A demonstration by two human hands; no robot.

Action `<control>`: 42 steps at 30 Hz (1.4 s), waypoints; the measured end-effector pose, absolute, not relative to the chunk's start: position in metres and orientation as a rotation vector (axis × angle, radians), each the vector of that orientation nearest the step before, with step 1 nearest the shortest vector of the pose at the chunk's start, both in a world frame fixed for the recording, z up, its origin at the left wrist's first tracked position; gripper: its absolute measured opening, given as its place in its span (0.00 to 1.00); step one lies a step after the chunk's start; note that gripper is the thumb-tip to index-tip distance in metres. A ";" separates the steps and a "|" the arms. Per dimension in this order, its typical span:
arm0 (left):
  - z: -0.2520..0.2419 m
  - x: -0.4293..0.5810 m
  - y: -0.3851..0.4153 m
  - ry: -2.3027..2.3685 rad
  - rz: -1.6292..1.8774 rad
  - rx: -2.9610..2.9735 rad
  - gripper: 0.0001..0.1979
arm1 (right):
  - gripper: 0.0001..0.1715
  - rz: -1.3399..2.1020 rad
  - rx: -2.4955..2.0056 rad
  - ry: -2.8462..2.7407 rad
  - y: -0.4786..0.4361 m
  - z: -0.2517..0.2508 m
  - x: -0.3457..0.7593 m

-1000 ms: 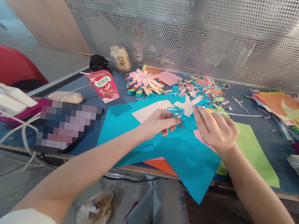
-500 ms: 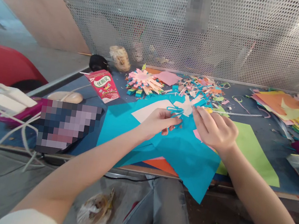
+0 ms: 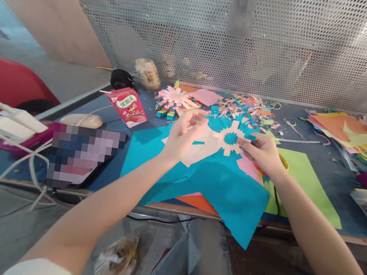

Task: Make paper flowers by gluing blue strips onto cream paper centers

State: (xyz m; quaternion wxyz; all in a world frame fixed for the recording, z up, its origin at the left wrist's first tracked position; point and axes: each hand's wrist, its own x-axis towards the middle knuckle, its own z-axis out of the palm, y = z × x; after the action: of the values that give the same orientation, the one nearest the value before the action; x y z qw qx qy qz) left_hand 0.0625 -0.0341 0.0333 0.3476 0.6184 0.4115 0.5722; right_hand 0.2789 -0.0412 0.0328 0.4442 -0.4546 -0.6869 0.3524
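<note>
A pale fringed paper flower (image 3: 230, 153) with a blue centre stands over the blue sheets, its short tabs spread in a ring. My right hand (image 3: 265, 155) pinches its right edge between thumb and fingers. My left hand (image 3: 182, 135) is raised to the left of the flower, fingers bent and apart, with nothing clearly held. Below it lie a pale paper sheet (image 3: 197, 155) and a small blue strip (image 3: 198, 143). Partly hidden by my right hand are scissors with a yellow and red handle (image 3: 283, 162).
Large blue sheets (image 3: 228, 204) overhang the table's front edge, beside a green sheet (image 3: 313, 189). A layered paper flower (image 3: 175, 99) and a heap of paper scraps (image 3: 250, 106) lie behind. At left are a pink drink carton (image 3: 128, 106), a phone (image 3: 84, 155) and white cables (image 3: 31, 165).
The left hand has let go of the blue looped strips and moved up and left. The pale flower now faces me, spread flat, and the right hand has shifted to its right edge.
</note>
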 end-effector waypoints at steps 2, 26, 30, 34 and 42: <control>0.037 0.062 -0.037 1.042 1.558 1.775 0.18 | 0.22 1.015 -1.108 -1.720 -0.041 0.032 0.278; 0.029 0.071 -0.037 0.980 1.326 1.785 0.11 | 0.21 0.997 -1.130 -2.021 -0.050 0.032 0.270; 0.026 0.071 -0.034 0.911 1.347 1.779 0.10 | 0.24 0.898 -1.153 -2.055 -0.050 0.032 0.270; 0.028 0.071 -0.035 0.898 1.355 1.785 0.09 | 0.26 0.858 -1.167 -2.069 -0.051 0.034 0.270; 0.033 0.069 -0.037 0.983 1.267 1.804 0.12 | 0.27 0.845 -1.177 -2.085 -0.051 0.034 0.270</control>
State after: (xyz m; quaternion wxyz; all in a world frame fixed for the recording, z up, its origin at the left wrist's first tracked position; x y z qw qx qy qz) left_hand 0.0692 -0.0372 0.0331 0.3561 0.6984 0.3806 0.4905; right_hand 0.2702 -0.0513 0.0342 0.2970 -0.4428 -0.7841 0.3177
